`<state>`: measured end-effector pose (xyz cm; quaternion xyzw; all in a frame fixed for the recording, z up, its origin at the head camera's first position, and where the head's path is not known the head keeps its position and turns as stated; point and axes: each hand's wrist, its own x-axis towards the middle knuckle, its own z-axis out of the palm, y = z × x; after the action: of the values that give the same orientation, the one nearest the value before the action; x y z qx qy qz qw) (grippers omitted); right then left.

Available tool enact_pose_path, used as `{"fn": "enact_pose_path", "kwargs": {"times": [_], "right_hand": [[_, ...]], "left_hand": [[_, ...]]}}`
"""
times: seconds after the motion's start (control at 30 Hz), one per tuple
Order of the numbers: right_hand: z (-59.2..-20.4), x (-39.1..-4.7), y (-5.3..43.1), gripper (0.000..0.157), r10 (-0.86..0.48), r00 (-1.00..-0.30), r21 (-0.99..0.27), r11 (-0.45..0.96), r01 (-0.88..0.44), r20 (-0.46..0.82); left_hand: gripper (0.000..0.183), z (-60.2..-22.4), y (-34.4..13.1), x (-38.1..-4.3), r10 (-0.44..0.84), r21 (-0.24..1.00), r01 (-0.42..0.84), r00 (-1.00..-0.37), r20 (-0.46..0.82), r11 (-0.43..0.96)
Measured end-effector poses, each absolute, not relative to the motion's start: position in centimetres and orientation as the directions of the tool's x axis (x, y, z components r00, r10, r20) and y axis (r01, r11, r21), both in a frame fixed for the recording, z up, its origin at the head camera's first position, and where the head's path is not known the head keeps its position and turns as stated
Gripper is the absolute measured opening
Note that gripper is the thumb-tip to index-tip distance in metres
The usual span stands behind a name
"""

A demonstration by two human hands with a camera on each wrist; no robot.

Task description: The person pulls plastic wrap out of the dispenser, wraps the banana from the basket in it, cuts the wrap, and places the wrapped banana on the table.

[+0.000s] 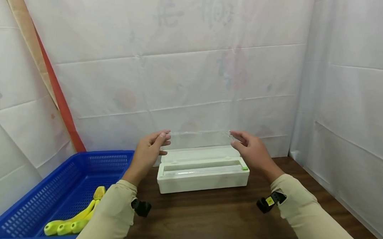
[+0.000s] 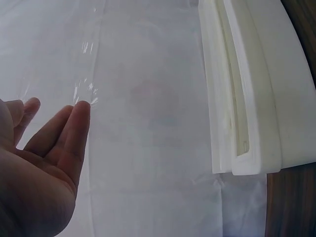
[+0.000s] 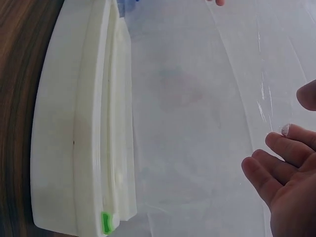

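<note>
Plastic film, nearly invisible

Blue basket of bananas before white sheeting
The yellow-green bunch lies in perforated plastic at left; beside it, dark wood-grain tabletop. A tan strip and red strip slant down the creased sheeting, faintly printed with characters.

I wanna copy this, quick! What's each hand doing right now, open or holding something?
Left hand: closed, pinching clear film between thumb and finger.
Right hand: open, thumb and index finger apart, film at its fingertips.
</note>
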<state>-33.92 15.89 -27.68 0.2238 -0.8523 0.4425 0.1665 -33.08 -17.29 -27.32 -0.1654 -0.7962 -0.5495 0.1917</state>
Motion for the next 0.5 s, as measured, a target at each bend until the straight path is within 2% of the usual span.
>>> {"fn": "enact_pose_path", "kwargs": {"times": [0.23, 0.5], "right_hand": [[-27.3, -34.5, 15.7, 0.050, -0.268, -0.829, -0.657, 0.511, -0.554, 0.491], [-26.9, -35.1, 15.5, 0.052, -0.289, -0.819, -0.660, 0.487, -0.572, 0.496]], "left_hand": [[0.038, -27.1, -18.1, -33.8, 0.117, 0.792, 0.531, -0.845, 0.522, 0.301], [0.035, -26.8, -18.5, -34.0, 0.126, 0.760, 0.556, -0.826, 0.549, 0.336]]}}
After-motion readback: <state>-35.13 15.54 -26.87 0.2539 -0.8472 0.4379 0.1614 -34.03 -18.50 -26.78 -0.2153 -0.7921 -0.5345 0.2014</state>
